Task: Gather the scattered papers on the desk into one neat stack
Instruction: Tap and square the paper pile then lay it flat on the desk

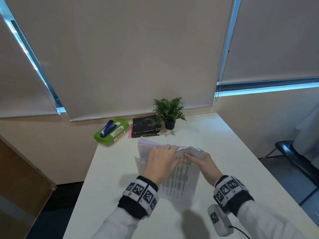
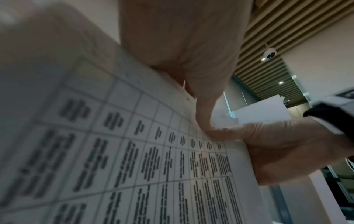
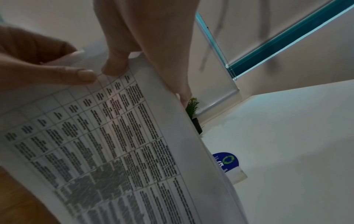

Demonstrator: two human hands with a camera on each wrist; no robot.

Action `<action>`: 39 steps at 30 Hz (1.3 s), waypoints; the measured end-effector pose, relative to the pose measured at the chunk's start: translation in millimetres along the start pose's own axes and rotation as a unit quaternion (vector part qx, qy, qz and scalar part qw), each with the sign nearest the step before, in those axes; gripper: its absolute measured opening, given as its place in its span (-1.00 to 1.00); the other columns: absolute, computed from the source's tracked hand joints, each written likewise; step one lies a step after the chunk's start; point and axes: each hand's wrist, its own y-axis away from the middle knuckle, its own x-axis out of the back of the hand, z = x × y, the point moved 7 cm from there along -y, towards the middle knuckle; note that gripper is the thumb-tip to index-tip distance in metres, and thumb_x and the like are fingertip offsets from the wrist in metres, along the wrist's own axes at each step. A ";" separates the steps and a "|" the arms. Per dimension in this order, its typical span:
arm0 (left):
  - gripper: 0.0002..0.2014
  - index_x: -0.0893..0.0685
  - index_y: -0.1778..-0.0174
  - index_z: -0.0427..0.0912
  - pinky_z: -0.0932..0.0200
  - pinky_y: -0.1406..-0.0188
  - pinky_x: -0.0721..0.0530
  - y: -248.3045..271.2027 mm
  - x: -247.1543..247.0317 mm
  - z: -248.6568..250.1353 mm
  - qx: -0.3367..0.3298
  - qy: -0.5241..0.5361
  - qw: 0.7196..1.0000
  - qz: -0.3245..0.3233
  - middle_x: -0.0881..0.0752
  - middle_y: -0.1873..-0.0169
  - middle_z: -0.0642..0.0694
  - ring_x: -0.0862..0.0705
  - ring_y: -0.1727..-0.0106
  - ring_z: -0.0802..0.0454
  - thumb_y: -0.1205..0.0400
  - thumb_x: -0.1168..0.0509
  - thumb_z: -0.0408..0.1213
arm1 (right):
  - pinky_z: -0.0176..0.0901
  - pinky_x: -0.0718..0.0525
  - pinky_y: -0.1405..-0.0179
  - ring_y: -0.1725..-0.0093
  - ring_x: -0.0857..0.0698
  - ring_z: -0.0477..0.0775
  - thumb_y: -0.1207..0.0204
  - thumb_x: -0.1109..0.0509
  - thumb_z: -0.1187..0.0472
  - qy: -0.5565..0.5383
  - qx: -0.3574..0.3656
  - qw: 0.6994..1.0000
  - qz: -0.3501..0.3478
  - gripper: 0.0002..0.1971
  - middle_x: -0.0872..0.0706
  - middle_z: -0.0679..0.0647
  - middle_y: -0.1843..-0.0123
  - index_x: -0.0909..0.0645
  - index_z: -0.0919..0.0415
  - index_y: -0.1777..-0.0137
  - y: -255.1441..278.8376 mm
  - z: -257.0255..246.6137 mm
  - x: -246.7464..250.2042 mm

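A bundle of white papers [image 1: 180, 180] stands tilted over the middle of the white desk [image 1: 224, 152], with its lower edge near the desktop. The front sheet carries a printed table [image 2: 134, 151], also seen from the right wrist [image 3: 114, 144]. My left hand [image 1: 173, 152] grips the bundle's top edge from the left, thumb on the front sheet [image 2: 205, 121]. Beside it, my right hand [image 1: 192, 155] pinches the top edge from the right, thumb on the print [image 3: 114, 65]. The sheets' top corners fan out unevenly behind my hands [image 1: 151, 144].
At the desk's back edge stand a green box [image 1: 112, 135] with a blue stapler [image 1: 107, 129] on it, stacked dark books [image 1: 146, 126] and a small potted plant [image 1: 170, 112]. A dark chair [image 1: 296, 157] is off the right side. A blue round sticker [image 3: 226, 161] shows behind the papers.
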 end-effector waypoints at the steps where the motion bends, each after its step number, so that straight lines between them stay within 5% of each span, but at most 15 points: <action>1: -0.76 -0.58 -0.14 -0.04 0.20 0.13 -0.54 -3.1 -0.5 3.5 -0.007 -0.007 1.000 0.007 -0.71 0.05 0.01 -0.66 0.09 0.04 -0.65 -0.22 -0.02 | -0.35 -0.59 -0.18 -0.23 -0.64 -0.04 -0.56 -0.38 0.22 0.007 0.009 1.000 -0.012 -0.80 -0.77 0.04 -0.17 -0.77 0.27 -0.06 0.9 -3.8 -3.5; 5: -0.85 -0.56 0.04 -0.09 0.15 0.27 -0.53 -7.7 -2.3 2.0 -0.012 -0.021 1.000 -0.003 -0.71 0.18 -0.01 -0.64 0.22 -0.01 -0.68 -0.19 -0.09 | -0.48 -0.55 -0.13 -0.23 -0.66 -0.15 -0.55 -0.38 0.23 0.014 0.021 0.999 -0.034 -0.81 -0.79 0.00 -0.12 -0.78 0.29 -0.02 4.4 -8.1 -10.8; 8: -0.80 -0.57 0.11 -0.12 0.16 0.30 -0.46 -6.2 -2.7 -2.7 -0.020 0.013 0.999 -0.027 -0.68 0.28 -0.03 -0.55 0.30 -0.01 -0.68 -0.19 -0.08 | -0.37 -0.58 -0.22 -0.25 -0.65 -0.12 -0.53 -0.40 0.21 0.016 0.009 0.999 -0.049 -0.79 -0.78 -0.01 -0.18 -0.78 0.28 -0.05 5.2 -5.4 -13.3; 14: -0.80 -0.58 0.14 -0.14 -0.02 0.11 -0.65 -6.9 -13.0 -10.2 -0.019 0.029 0.998 -0.060 -0.73 0.27 -0.07 -0.67 0.23 -0.08 -0.68 -0.18 -0.10 | -0.29 -0.56 -0.19 -0.23 -0.67 -0.05 -0.51 -0.44 0.26 0.010 -0.001 0.999 -0.032 -0.82 -0.78 0.02 -0.17 -0.78 0.30 -0.04 3.2 -0.1 -14.3; 19: -0.78 -0.60 0.15 -0.13 -0.02 0.16 -0.66 -5.2 -19.7 -12.2 -0.013 0.041 0.996 -0.076 -0.70 0.34 -0.05 -0.67 0.26 -0.08 -0.69 -0.17 -0.10 | -0.30 -0.52 -0.16 -0.19 -0.67 -0.09 -0.52 -0.42 0.29 0.002 0.001 1.000 -0.004 -0.84 -0.78 0.01 -0.16 -0.79 0.30 -0.01 8.2 2.5 -15.5; 22: -0.73 -0.66 0.08 0.00 0.25 0.34 -0.49 -4.1 -8.8 -21.6 0.014 0.098 0.988 -0.116 -0.62 0.39 0.09 -0.62 0.33 0.12 -0.65 -0.17 0.09 | -0.08 -0.59 -0.28 -0.25 -0.68 0.03 -0.54 -0.42 0.23 0.011 0.007 1.000 0.004 -0.80 -0.77 0.09 -0.19 -0.77 0.29 -0.08 8.8 -0.7 -13.0; 25: -0.66 -0.57 -0.21 0.43 0.39 0.41 -0.39 6.9 20.0 -41.0 0.012 0.127 0.979 -0.158 -0.67 0.30 0.28 -0.54 0.37 0.38 -0.53 -0.19 0.29 | 0.32 -0.60 -0.30 -0.19 -0.72 0.28 -0.51 -0.46 0.19 -0.008 -0.018 1.000 0.022 -0.71 -0.73 0.31 -0.19 -0.72 0.35 -0.15 4.4 -8.7 -1.2; 27: -0.83 -0.68 0.08 0.42 0.28 0.30 -0.52 16.1 42.7 -62.4 0.034 0.202 0.965 -0.166 -0.74 0.28 0.23 -0.64 0.28 0.29 -0.45 -0.33 0.25 | 0.36 -0.61 -0.25 -0.16 -0.73 0.33 -0.51 -0.46 0.22 -0.008 -0.019 1.000 0.017 -0.73 -0.70 0.39 -0.20 -0.73 0.35 -0.15 3.8 -23.1 4.8; 29: -0.80 -0.75 0.22 0.16 0.16 0.09 -0.61 26.2 58.4 -82.7 0.071 0.341 0.929 -0.125 -0.79 0.22 0.10 -0.72 0.15 0.16 -0.38 -0.45 0.15 | 0.26 -0.65 -0.26 -0.18 -0.73 0.33 -0.55 -0.41 0.27 -0.003 -0.010 1.000 -0.014 -0.74 -0.70 0.38 -0.21 -0.71 0.32 -0.20 6.0 -42.2 4.4; 31: -0.68 -0.78 0.21 0.09 0.18 -0.05 -0.62 38.9 61.3 -107.4 0.128 0.470 0.873 0.002 -0.81 0.11 0.04 -0.74 0.02 0.15 -0.33 -0.41 0.24 | 0.15 -0.68 -0.21 -0.17 -0.74 0.33 -0.57 -0.36 0.32 -0.023 -0.011 0.998 -0.050 -0.74 -0.73 0.37 -0.19 -0.68 0.31 -0.23 10.1 -56.0 1.9; 33: -0.50 -0.74 0.14 0.09 -0.03 -0.29 -0.54 58.4 39.7 -126.4 0.206 0.594 0.771 0.103 -0.75 -0.10 -0.02 -0.65 -0.24 0.04 -0.32 -0.27 0.42 | 0.12 -0.69 -0.15 -0.15 -0.74 0.34 -0.56 -0.35 0.32 -0.057 -0.023 0.996 -0.069 -0.74 -0.73 0.39 -0.19 -0.65 0.29 -0.24 14.2 -62.6 2.6; 35: -0.25 -0.65 -0.06 0.03 -0.25 -0.39 -0.47 74.6 1.6 -120.9 0.254 0.679 0.685 0.068 -0.62 -0.29 -0.15 -0.53 -0.42 -0.19 -0.19 -0.25 0.54 | 0.16 -0.68 -0.15 -0.14 -0.73 0.37 -0.55 -0.34 0.30 -0.083 -0.040 0.993 -0.076 -0.72 -0.71 0.42 -0.20 -0.65 0.27 -0.24 16.7 -61.6 4.9; 39: -0.04 -0.52 -0.30 0.14 0.11 -0.05 -0.74 94.4 -48.8 -80.5 0.246 0.735 0.623 -0.106 -0.74 -0.23 -0.01 -0.70 -0.27 0.00 -0.05 -0.16 0.63 | 0.24 -0.59 -0.27 -0.23 -0.68 0.41 -0.59 -0.30 0.32 -0.107 -0.108 0.986 -0.075 -0.67 -0.68 0.40 -0.27 -0.57 0.27 -0.35 13.6 -34.9 13.1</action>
